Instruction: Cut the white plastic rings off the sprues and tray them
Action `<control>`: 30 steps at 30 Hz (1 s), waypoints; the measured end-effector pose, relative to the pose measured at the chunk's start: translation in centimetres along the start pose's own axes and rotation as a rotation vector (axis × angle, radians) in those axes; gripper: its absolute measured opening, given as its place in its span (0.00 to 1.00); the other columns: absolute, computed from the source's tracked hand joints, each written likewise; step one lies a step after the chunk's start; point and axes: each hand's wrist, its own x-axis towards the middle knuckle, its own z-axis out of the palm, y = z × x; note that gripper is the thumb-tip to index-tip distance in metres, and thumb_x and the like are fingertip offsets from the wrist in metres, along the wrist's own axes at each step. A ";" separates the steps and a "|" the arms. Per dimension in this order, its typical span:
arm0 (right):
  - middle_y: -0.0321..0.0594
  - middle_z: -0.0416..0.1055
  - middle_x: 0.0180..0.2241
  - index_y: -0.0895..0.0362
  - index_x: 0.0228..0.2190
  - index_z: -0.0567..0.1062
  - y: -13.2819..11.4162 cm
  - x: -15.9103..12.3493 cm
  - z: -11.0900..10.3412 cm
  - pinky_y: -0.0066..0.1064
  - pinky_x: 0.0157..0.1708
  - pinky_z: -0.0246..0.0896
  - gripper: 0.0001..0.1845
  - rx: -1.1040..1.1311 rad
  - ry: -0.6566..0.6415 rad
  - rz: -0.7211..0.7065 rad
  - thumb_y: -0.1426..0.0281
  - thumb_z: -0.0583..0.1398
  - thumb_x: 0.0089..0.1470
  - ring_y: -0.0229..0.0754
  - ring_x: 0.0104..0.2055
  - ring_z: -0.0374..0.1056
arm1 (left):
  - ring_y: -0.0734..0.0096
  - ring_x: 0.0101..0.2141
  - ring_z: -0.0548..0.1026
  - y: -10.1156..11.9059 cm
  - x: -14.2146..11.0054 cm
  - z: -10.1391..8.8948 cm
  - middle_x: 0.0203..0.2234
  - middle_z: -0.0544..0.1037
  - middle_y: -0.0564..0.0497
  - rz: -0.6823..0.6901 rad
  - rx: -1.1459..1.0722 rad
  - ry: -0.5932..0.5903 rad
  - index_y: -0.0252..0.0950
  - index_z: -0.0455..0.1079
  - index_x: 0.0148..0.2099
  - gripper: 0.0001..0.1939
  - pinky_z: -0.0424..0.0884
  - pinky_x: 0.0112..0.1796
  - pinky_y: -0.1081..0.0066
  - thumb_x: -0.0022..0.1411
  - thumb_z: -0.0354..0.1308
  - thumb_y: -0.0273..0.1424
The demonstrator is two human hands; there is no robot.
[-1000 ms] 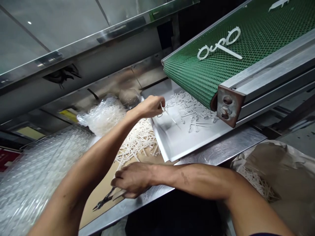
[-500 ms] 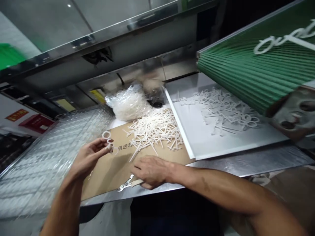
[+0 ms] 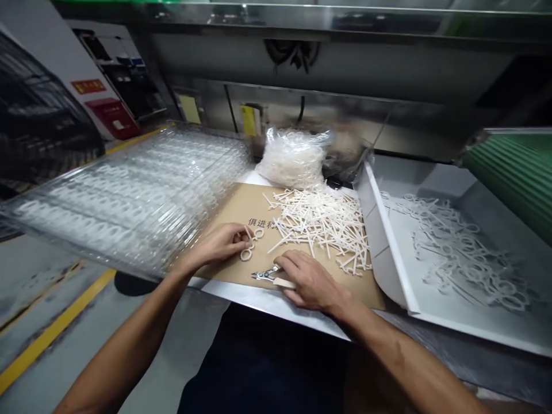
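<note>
My left hand rests over a brown cardboard sheet, shut on a white plastic piece with linked rings. My right hand lies on the sheet's near part, gripping small metal snips with a pale handle. Just beyond the fingers of my right hand lies a heap of white plastic sticks. The two hands are close together, with the snips' blades pointing towards the ring piece, not touching it.
A white metal tray holding white ring pieces stands to the right, beneath a green conveyor belt. A stack of transparent moulded trays lies left. A plastic bag of white pieces sits behind the sheet.
My left hand has come from the tray, over the cardboard, to near the snips with the ring piece. The view has swung left, moving the conveyor towards the right edge.
</note>
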 end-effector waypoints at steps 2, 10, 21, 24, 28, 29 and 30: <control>0.55 0.74 0.49 0.61 0.54 0.68 0.1 -0.1 0.0 0.46 0.51 0.69 0.24 0.014 0.002 0.002 0.70 0.63 0.56 0.55 0.50 0.69 | 0.60 0.37 0.79 0.0 -0.7 0.3 0.38 0.83 0.47 -0.001 0.100 0.123 0.37 0.78 0.46 0.14 0.70 0.39 0.66 0.66 0.56 0.39; 0.57 0.73 0.49 0.60 0.57 0.67 -0.1 -0.7 -0.1 0.49 0.48 0.72 0.24 0.039 0.043 -0.001 0.70 0.60 0.60 0.58 0.49 0.70 | 0.57 0.45 0.78 0.9 -5.4 4.8 0.43 0.79 0.46 -0.150 0.197 0.343 0.38 0.73 0.51 0.22 0.70 0.43 0.63 0.68 0.59 0.51; 0.52 0.74 0.46 0.58 0.58 0.65 -1.2 -0.4 -1.3 0.44 0.44 0.75 0.24 0.151 0.183 0.092 0.69 0.60 0.61 0.53 0.45 0.73 | 0.67 0.36 0.76 1.2 -4.7 5.8 0.36 0.78 0.50 -0.063 0.073 0.573 0.37 0.72 0.46 0.08 0.71 0.39 0.68 0.68 0.60 0.34; 0.47 0.75 0.44 0.55 0.56 0.67 -1.8 -0.4 -2.0 0.41 0.42 0.74 0.21 0.278 0.206 0.166 0.69 0.59 0.62 0.49 0.43 0.74 | 0.73 0.31 0.75 2.0 -4.2 5.9 0.33 0.79 0.51 0.043 -0.033 0.736 0.36 0.74 0.46 0.07 0.72 0.37 0.71 0.67 0.62 0.32; 0.43 0.78 0.42 0.55 0.52 0.72 -2.4 -0.5 -2.9 0.39 0.43 0.72 0.15 0.518 0.161 0.332 0.64 0.59 0.65 0.47 0.42 0.75 | 0.74 0.31 0.75 3.2 -3.9 6.7 0.34 0.81 0.50 0.179 -0.125 0.893 0.35 0.75 0.46 0.06 0.74 0.37 0.71 0.68 0.64 0.31; 0.43 0.78 0.41 0.55 0.51 0.73 -2.5 -0.5 -3.1 0.38 0.42 0.72 0.15 0.581 0.134 0.368 0.63 0.58 0.66 0.47 0.42 0.76 | 0.74 0.32 0.76 3.4 -3.9 7.0 0.34 0.81 0.50 0.209 -0.151 0.916 0.36 0.75 0.46 0.07 0.74 0.37 0.71 0.68 0.64 0.31; 0.42 0.79 0.41 0.55 0.51 0.74 -2.6 -0.5 -3.2 0.37 0.41 0.73 0.16 0.645 0.106 0.397 0.62 0.58 0.67 0.46 0.41 0.76 | 0.74 0.32 0.76 3.5 -3.9 7.3 0.34 0.81 0.50 0.237 -0.174 0.930 0.36 0.75 0.46 0.07 0.75 0.36 0.71 0.67 0.65 0.31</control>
